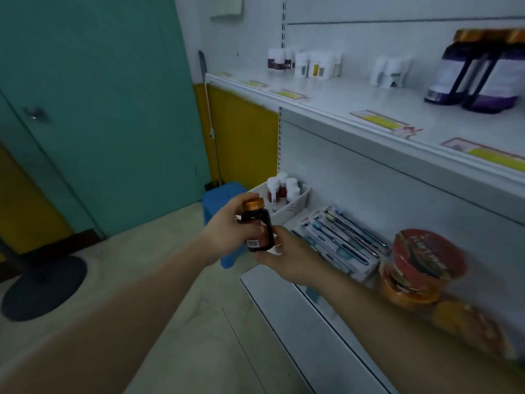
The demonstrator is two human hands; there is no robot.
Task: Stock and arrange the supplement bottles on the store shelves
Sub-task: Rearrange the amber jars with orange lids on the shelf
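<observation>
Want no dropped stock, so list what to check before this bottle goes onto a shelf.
1. Left hand grip on dark bottle: ok, fingers curled round it.
2. Right hand at the bottle's base: ok, thumb and fingers pinch it.
3. Gold cap in place: ok; tightness cannot tell.
4. Bare room on upper shelf: ok, open stretch in front of white bottles.
5. Room in white basket: cannot tell, it looks crowded.

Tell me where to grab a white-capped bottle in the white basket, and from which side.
Take the white-capped bottle by its cap, coming straight down from above. It stands upright, packed among its neighbours, and the wall of the white basket hides most of its body, so only the cap stands clear.
</observation>
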